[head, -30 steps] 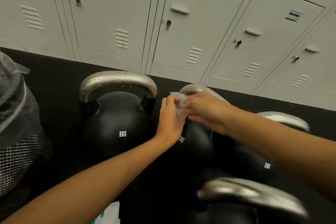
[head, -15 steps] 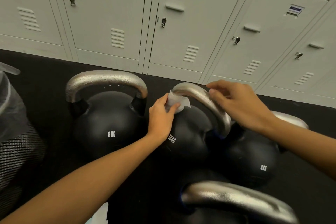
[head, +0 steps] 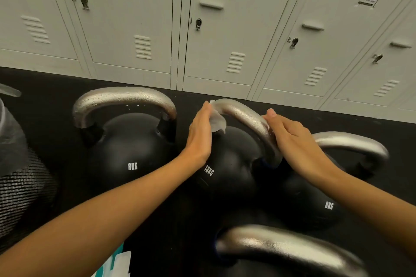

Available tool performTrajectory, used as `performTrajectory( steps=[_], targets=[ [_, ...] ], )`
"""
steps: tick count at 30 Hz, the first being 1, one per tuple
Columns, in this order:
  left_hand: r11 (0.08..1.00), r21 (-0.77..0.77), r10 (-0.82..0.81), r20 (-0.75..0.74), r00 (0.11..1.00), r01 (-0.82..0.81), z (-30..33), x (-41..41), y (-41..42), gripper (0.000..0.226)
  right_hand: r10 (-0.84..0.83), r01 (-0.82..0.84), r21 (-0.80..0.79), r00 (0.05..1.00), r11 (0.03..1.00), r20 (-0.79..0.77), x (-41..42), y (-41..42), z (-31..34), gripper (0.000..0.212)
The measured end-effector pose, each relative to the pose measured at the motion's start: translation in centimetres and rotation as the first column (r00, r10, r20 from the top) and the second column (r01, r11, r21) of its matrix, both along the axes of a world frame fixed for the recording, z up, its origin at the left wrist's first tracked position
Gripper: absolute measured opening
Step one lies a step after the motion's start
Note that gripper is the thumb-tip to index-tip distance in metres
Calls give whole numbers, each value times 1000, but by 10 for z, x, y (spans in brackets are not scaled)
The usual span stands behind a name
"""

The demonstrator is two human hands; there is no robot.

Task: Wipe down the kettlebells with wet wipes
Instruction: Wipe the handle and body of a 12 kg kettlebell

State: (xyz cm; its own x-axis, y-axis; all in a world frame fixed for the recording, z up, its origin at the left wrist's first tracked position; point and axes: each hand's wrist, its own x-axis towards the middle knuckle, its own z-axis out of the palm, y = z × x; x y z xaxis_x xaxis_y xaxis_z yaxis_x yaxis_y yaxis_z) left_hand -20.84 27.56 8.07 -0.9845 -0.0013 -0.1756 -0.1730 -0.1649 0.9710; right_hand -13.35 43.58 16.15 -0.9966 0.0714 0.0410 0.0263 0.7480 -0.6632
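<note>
- Four black kettlebells with silver handles sit close together on a black floor, in front of a row of pale grey lockers [head: 139, 18].
- The middle kettlebell [head: 227, 164], marked 12KG, has its handle [head: 249, 119] arching up between the person's two hands.
- The left hand [head: 199, 132] has straight fingers held together and presses a white wet wipe [head: 217, 121] flat against the left end of that handle.
- The right hand [head: 290, 139] rests on the right side of the same handle with its fingers loosely bent over it; whether it truly grips cannot be told.
- To the left stands an 8KG kettlebell [head: 128, 153], its handle beaded with water drops.
- To the right, partly behind the right forearm, is another 8KG kettlebell [head: 315, 204].
- Nearest the camera, only the handle of a fourth kettlebell [head: 288, 247] shows.
- At the far left edge is a mesh bin [head: 20, 186] lined with a clear bag.
- A white and teal packet [head: 117, 263] lies at the near edge.
</note>
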Motion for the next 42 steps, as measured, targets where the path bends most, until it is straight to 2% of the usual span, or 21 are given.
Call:
performTrajectory(
  steps=[2, 4, 8, 12, 16, 21, 25, 28, 30, 32, 34, 36, 39, 42],
  targets=[
    [999, -2, 32, 1, 999, -32, 3, -9, 1, 41, 2, -1, -24, 1000, 1000, 11, 0, 1, -1, 60],
    [999, -20, 38, 37, 999, -37, 4, -18, 3, 33, 2, 0, -60, 1000, 998, 25, 1, 2, -1, 54],
    [993, -109, -26, 89, 996, 35, 3, -23, -2, 43, 7, -1, -100, 998, 995, 56, 2, 3, 1, 46],
    [970, -211, -113, 29, 993, 117, 22, -33, -4, 51, 11, 1, -157, 997, 988, 72, 3, 4, 1, 43],
    [949, -262, -197, -65, 978, 174, 49, -30, -3, 26, 15, 3, -206, 996, 979, 87, 3, 4, 2, 42],
    [967, -163, -191, 40, 981, 195, 23, -29, -9, 42, 7, 17, -238, 995, 971, 101, 4, 4, 1, 41],
    [977, -136, -149, 126, 981, 166, 13, -20, -14, 34, 27, 4, -254, 993, 967, 118, 3, 8, -2, 42],
    [959, -216, -146, 169, 975, 182, -6, -11, -17, 45, 28, 4, -254, 992, 967, 122, 3, 10, -4, 43],
    [942, -291, -104, 215, 971, 166, -13, 3, -18, 69, 28, 3, -262, 993, 965, 116, 3, 10, -4, 45],
    [893, -387, -150, 224, 963, 230, -13, 20, -17, 79, 32, 0, -269, 993, 963, 115, 3, 9, -4, 45],
    [759, -569, -275, 158, 948, 315, -15, 31, -14, 63, 36, -2, -264, 992, 964, 125, 2, 9, -3, 43],
    [706, -653, -253, 129, 959, 274, -14, 40, -8, 54, 42, -6, -260, 990, 966, 134, 2, 9, -3, 43],
    [649, -721, -245, 104, 964, 243, -13, 45, -1, 56, 47, -9, -259, 989, 966, 141, 2, 10, -3, 43],
    [449, -885, -347, -41, 937, 127, -16, 49, -5, 55, 46, -4, -269, 988, 963, 149, 2, 9, -2, 41]
  ],
)
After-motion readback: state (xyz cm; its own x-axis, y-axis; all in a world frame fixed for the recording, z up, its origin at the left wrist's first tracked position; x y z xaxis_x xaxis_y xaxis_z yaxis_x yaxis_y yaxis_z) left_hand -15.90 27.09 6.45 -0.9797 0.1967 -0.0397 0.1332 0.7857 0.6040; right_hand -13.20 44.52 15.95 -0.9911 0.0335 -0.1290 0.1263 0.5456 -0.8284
